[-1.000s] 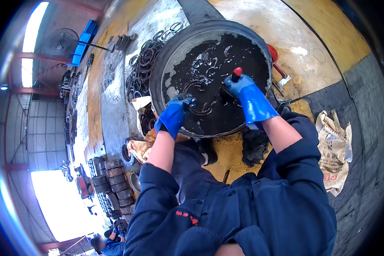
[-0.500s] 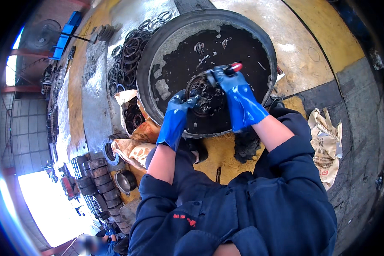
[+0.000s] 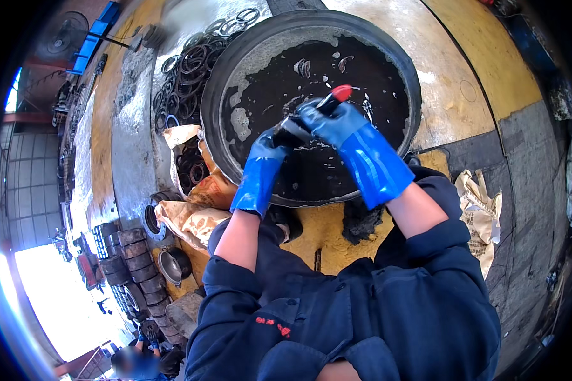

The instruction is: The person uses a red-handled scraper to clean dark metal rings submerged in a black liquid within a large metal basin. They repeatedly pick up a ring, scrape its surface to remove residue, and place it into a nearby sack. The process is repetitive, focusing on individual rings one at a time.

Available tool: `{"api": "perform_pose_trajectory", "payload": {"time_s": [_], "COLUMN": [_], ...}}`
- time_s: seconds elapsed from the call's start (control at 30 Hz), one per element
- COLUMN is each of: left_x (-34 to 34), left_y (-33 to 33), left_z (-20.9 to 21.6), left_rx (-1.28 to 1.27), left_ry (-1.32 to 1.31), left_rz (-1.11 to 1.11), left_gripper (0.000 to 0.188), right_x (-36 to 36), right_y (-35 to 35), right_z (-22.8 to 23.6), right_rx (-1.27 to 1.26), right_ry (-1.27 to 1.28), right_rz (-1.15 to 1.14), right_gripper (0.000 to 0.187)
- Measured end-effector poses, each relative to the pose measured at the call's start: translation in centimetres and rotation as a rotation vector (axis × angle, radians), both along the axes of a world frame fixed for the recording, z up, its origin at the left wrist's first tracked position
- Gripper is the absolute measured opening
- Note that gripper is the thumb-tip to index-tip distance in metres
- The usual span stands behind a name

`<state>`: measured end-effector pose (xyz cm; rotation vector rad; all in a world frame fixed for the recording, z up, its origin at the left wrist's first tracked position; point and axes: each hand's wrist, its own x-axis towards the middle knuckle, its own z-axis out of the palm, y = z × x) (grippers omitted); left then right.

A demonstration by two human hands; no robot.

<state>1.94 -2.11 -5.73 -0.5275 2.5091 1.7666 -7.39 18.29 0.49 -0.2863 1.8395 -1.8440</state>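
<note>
Both my hands wear blue rubber gloves and are over a wide, dark round tub (image 3: 213,114) of black liquid. My right hand (image 3: 337,124) grips a hand tool (image 3: 341,94) with a black and red handle; its working end is blurred. My left hand (image 3: 267,152) is closed on a dark metal ring (image 3: 291,131), tilted nearly edge-on between the two hands. The tool's working end seems to be at the ring, though contact is unclear. A few pale curved pieces (image 3: 303,67) show at the liquid's surface.
Many dark rings (image 3: 194,63) lie heaped left of the tub. An open paper sack (image 3: 190,213) with rings inside stands beside it. Another paper sack (image 3: 480,216) lies at right. Stacked cylindrical parts (image 3: 140,260) and a metal pot (image 3: 174,265) are at lower left; another person (image 3: 136,362) is beyond.
The ring has come up from the liquid and turned from face-up to nearly edge-on. My right hand has shifted slightly left, with the red handle end tilted farther upward.
</note>
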Motion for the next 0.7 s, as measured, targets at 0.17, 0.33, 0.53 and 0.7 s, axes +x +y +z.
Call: {"api": "perform_pose_trajectory", "payload": {"time_s": [0.17,0.33,0.53,0.7], "left_x": [0.1,0.1,-1.4,-1.1], "left_y": [2.1,0.6,2.3,3.0], "left_z": [3.7,3.2,3.0,3.2], "left_rx": [-0.054,0.048,0.654,0.683], "left_ry": [-0.051,-0.062,-0.017,-0.130], "left_rz": [-0.004,-0.041,0.200,0.300], "left_gripper": [0.043,0.041,0.022,0.024], "right_x": [-3.3,-3.3,-3.1,-2.2], "right_y": [0.4,3.9,4.0,2.0], "right_z": [-3.5,-3.5,-9.3,-5.5], "right_rx": [0.026,0.272,0.444,0.285], "right_ry": [-0.071,-0.318,-0.222,0.002], "right_rz": [-0.075,-0.315,-0.301,-0.216], "right_gripper": [0.033,0.037,0.050,0.033]}}
